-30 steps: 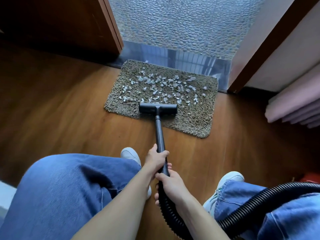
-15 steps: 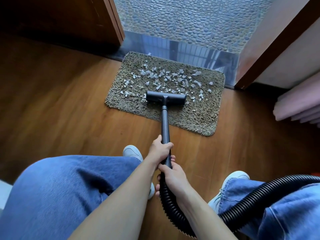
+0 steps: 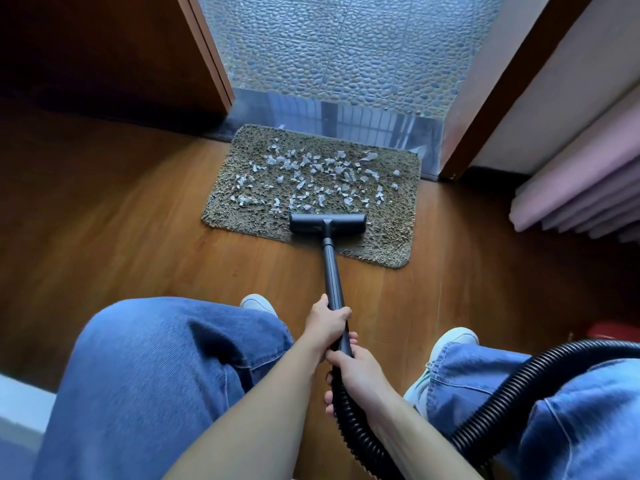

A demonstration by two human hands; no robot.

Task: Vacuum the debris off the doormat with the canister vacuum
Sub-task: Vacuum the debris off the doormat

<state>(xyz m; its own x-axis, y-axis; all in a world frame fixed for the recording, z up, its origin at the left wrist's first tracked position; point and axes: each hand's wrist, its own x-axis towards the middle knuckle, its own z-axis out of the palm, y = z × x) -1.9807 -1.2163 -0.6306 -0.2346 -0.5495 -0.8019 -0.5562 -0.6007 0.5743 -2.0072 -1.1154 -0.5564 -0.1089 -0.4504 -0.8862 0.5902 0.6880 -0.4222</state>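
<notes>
A shaggy brown doormat (image 3: pixel 391 233) lies on the wood floor in front of a doorway. Several white paper scraps (image 3: pixel 311 174) are strewn over its middle and far half. The black vacuum floor head (image 3: pixel 327 224) rests on the mat's near strip, just short of the nearest scraps. Its black wand (image 3: pixel 332 271) runs back toward me. My left hand (image 3: pixel 327 323) grips the wand. Just behind it, my right hand (image 3: pixel 360 375) grips the spot where the wand meets the ribbed black hose (image 3: pixel 502 393), which loops off to the right.
My legs in blue jeans and white shoes (image 3: pixel 258 303) flank the wand. A metal threshold (image 3: pixel 346 116) and pebble tiles (image 3: pixel 346 46) lie beyond the mat. Wooden door frames stand on both sides, a pink curtain (image 3: pixel 571 199) hangs right, and a red object (image 3: pixel 613 332) sits low right.
The floor head slid forward into the scraps half a second ago and has since been drawn back toward me to the mat's near strip. Both hands keep their grip.
</notes>
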